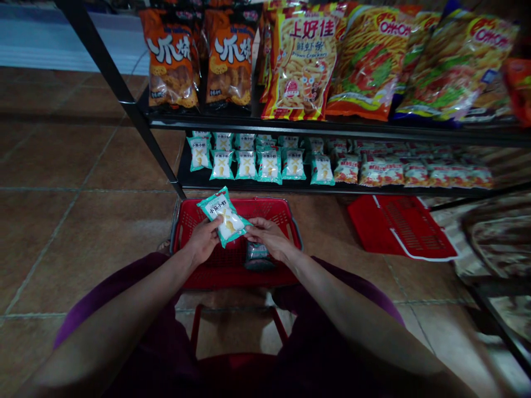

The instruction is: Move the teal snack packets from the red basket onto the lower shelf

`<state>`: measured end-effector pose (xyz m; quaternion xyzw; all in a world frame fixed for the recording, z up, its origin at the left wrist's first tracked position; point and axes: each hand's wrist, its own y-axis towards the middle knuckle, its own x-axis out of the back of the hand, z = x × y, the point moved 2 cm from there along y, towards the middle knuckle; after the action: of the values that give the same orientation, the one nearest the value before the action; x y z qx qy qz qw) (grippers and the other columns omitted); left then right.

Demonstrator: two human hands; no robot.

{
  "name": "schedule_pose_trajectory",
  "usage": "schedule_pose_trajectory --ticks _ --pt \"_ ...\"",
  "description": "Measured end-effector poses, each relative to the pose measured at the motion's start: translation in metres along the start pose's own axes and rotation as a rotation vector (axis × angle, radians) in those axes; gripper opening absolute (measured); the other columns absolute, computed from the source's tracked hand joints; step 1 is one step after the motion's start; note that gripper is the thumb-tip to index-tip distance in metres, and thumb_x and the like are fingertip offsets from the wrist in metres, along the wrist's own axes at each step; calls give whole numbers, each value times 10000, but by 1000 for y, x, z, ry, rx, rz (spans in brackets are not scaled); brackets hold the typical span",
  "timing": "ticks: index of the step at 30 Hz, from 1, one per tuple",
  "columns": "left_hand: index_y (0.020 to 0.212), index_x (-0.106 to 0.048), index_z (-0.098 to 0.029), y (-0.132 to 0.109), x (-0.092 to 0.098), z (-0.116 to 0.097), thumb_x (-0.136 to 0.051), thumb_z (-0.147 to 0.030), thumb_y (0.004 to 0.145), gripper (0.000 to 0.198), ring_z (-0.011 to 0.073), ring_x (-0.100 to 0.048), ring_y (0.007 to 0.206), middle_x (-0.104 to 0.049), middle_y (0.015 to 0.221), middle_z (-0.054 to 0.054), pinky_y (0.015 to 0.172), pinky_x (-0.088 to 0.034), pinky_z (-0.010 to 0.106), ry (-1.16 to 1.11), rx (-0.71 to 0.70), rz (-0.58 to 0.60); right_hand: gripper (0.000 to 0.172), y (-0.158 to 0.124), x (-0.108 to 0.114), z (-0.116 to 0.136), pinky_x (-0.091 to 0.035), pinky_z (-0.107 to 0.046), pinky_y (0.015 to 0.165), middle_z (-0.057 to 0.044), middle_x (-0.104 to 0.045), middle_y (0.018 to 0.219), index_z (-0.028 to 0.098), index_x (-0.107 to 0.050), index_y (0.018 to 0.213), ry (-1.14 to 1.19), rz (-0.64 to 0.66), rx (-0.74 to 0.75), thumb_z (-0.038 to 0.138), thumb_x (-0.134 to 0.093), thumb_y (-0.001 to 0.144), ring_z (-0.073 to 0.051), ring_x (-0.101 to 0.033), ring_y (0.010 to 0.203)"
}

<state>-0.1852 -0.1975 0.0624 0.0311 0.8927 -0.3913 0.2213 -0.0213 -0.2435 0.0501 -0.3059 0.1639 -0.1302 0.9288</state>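
A small teal and white snack bag (pixel 226 215) is held between both hands above a red shopping basket (pixel 232 277). My left hand (pixel 202 240) grips the bag's left lower side, thumb on its front. My right hand (pixel 269 236) pinches its right lower corner. Inside the basket, partly under my right hand, lies another teal bag (pixel 256 251). Rows of matching teal bags (pixel 270 166) stand on the low shelf just beyond the basket.
Small red and white bags (pixel 381 170) fill the right of the low black shelf (pixel 249 187). Larger orange snack bags (pixel 230 58) and prawn cracker bags (pixel 302 63) line the shelf above. A second red basket (pixel 402 226) rests on the tiled floor (pixel 103 221) at right.
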Motion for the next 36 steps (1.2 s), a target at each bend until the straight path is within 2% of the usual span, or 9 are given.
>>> schedule_pose_trajectory --ticks 5,11,19,24,30,36 --pt "907 -628 -113 -2 -6 -5 -598 -132 773 139 151 -651 655 -693 785 77 614 -522 258 -29 36 -70 289 1 3 1 -478 -158 514 45 -638 656 172 -628 724 -6 -8 40 214 -817 509 -54 -582 533" --pt "900 -622 -107 -2 -10 -8 -581 -162 795 125 158 -655 673 -693 771 79 644 -531 274 -41 59 -56 303 -1 6 6 -464 -151 519 32 -647 654 164 -646 762 6 22 87 263 -809 527 -51 -570 548" --pt "993 -613 -119 3 -13 -6 -600 -159 790 207 155 -654 705 -695 843 87 704 -527 284 -73 41 -32 255 -7 4 5 -521 -251 704 34 -672 681 188 -594 729 178 49 0 209 -793 570 -90 -636 635" --pt "946 -617 -126 6 -17 -2 -597 -174 797 158 144 -644 682 -693 831 72 665 -526 273 -70 39 -15 278 -7 3 -1 -529 -247 701 5 -699 723 177 -603 761 161 113 -46 245 -798 575 -108 -660 663" --pt "911 -609 -123 12 -14 5 -604 -190 796 133 140 -634 632 -681 752 55 617 -522 266 -52 89 -56 254 -12 -1 -1 -533 -218 628 3 -700 677 165 -610 747 162 68 -70 190 -792 572 -113 -667 625" --pt "952 -607 -116 20 -9 11 -606 -173 789 172 160 -649 680 -690 812 78 665 -532 285 -88 108 -7 263 -16 -4 1 -546 -252 637 -34 -702 673 141 -614 760 165 87 -105 184 -789 569 -155 -683 652"
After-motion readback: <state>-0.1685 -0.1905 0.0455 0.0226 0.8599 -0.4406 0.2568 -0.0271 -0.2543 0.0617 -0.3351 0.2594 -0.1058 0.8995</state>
